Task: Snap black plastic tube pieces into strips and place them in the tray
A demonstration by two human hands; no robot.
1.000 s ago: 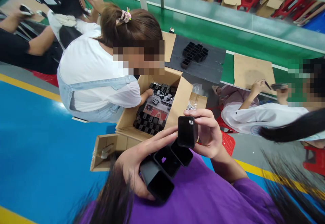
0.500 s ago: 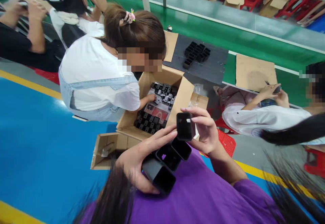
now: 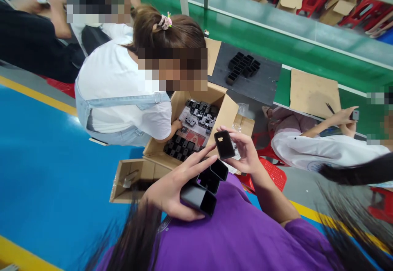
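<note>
My left hand (image 3: 170, 187) is wrapped round a row of several black rectangular plastic housings (image 3: 194, 197), whose open ends face down and to the right. Between the fingers of my right hand (image 3: 245, 150) is a single black plastic housing (image 3: 226, 149). It is held up just above the row, with a small notched cutout showing light at its near end. My left fingertips reach close to this housing; whether they touch it I cannot tell. Beyond my hands stands an open cardboard box (image 3: 231, 109) with many similar black housings (image 3: 181, 146) inside.
A co-worker in white (image 3: 119, 95) bends over the box with one hand in it. More black housings (image 3: 242, 66) stand on a dark table mat (image 3: 264, 82). Another person (image 3: 322, 140) sits at the right, near a red stool (image 3: 273, 175). A smaller carton (image 3: 118, 183) lies at the left.
My right hand has tilted its housing and shifted it slightly, so light now shows through the cutout. My left hand and its row moved a little up and right. The co-worker's hand drew back leftward in the box.
</note>
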